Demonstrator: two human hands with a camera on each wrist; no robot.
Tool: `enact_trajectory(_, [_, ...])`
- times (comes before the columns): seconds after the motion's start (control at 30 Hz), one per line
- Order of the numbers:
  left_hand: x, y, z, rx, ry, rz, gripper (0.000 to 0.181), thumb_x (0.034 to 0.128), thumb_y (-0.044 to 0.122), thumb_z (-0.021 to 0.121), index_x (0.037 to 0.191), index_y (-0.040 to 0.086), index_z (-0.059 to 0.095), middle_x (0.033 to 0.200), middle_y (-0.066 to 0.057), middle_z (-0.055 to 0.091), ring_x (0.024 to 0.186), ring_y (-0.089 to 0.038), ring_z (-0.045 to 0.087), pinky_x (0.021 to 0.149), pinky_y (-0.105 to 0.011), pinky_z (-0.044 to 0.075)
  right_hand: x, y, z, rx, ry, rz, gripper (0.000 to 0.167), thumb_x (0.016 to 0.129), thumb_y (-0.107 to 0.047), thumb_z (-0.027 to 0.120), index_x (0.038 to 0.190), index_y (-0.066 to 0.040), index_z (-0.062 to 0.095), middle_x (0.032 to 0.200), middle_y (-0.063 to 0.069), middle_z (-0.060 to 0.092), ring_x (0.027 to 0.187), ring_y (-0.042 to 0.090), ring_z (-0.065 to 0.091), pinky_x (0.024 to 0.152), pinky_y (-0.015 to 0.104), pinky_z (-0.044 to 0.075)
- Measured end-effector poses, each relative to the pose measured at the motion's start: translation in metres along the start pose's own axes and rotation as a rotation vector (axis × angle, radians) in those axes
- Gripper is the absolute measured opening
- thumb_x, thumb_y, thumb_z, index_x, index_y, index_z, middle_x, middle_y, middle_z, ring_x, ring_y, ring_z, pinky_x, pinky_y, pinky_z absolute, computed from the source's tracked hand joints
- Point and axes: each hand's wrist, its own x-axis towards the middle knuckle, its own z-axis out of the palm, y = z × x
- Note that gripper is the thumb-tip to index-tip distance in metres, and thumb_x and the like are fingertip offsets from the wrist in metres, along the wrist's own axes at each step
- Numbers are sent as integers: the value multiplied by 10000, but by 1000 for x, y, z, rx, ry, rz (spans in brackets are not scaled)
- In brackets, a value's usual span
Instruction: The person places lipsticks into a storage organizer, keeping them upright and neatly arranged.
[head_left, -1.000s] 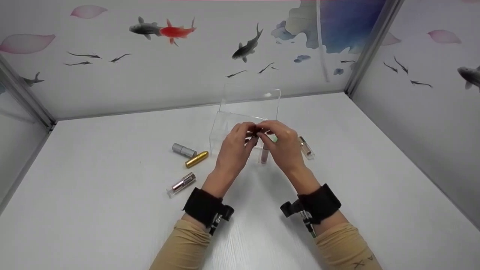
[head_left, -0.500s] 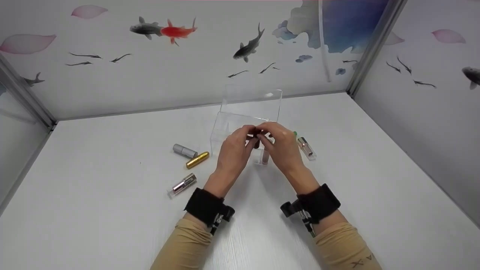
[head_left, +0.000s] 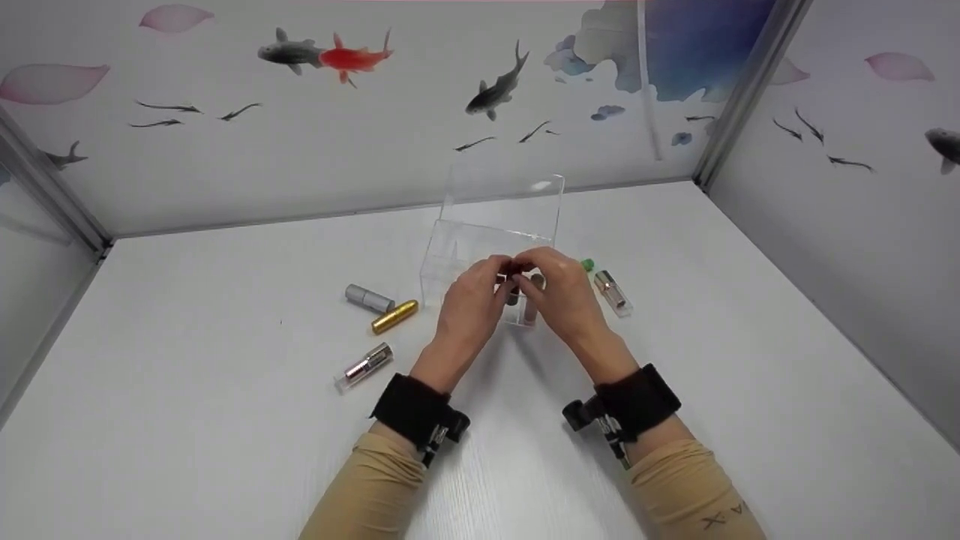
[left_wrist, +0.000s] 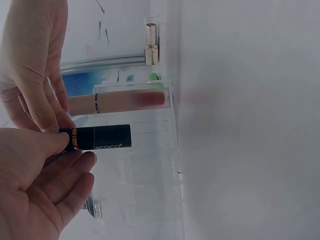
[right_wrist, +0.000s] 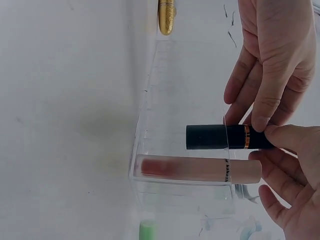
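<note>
Both hands pinch the upper end of a black lipstick tube (right_wrist: 206,137) with a gold band. My left hand (head_left: 471,301) has its thumb on one side of it, and my right hand (head_left: 561,291) holds from the other. The tube hangs upright at the front of a clear acrylic organizer (head_left: 493,229); its lower end sits below the rim, above the base. Beside it, a pinkish lip gloss tube (left_wrist: 125,102) stands in the organizer's end compartment. In the head view the fingers mostly cover the black tube's top.
Left of the organizer lie a silver tube (head_left: 369,298), a gold bullet-shaped lipstick (head_left: 394,317) and a clear-capped lipstick (head_left: 364,367). To the right are another clear-capped lipstick (head_left: 613,292) and a green-ended item (head_left: 587,265). A patterned wall (head_left: 405,127) stands behind the table.
Both hands have come down slightly with the black lipstick tube, and more of it shows beneath the fingers. The green-ended item has come out from behind the right hand.
</note>
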Motion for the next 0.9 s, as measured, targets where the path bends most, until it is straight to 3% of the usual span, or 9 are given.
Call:
enact_trajectory(0.17, [-1, -1, 3, 71, 11, 8, 202, 968, 164, 658, 1159, 101, 669, 1069, -53, 754, 969, -198, 723, 819, -348, 588, -1, 2, 1, -28, -11, 5, 157, 875, -34, 740, 1029, -38, 712, 996, 113, 748, 951, 277, 680, 846, 417, 545])
enact_trajectory(0.4, [-2, -2, 6, 124, 12, 12, 194, 955, 183, 677, 1135, 112, 694, 1061, -23, 777, 983, -185, 734, 877, -389, 564, -3, 3, 4, -93, -57, 35, 150, 886, -79, 743, 1033, -56, 727, 1012, 84, 763, 974, 268, 665, 868, 419, 538])
enact_trajectory(0.6, [-2, -2, 8, 146, -46, -39, 206, 970, 210, 656, 1153, 125, 695, 1080, -13, 774, 1014, -176, 729, 946, -429, 530, -4, 3, 5, -113, -92, 61, 140, 896, -98, 735, 1031, -58, 730, 1012, 84, 765, 991, 278, 660, 864, 423, 538])
enact_trajectory(0.9, [-1, -2, 10, 202, -85, -61, 195, 972, 191, 650, 1148, 121, 698, 1072, -23, 775, 1000, -191, 734, 953, -428, 525, -3, 2, 5, -144, -144, 82, 141, 911, -109, 719, 1039, -54, 736, 1017, 97, 763, 978, 281, 662, 874, 422, 537])
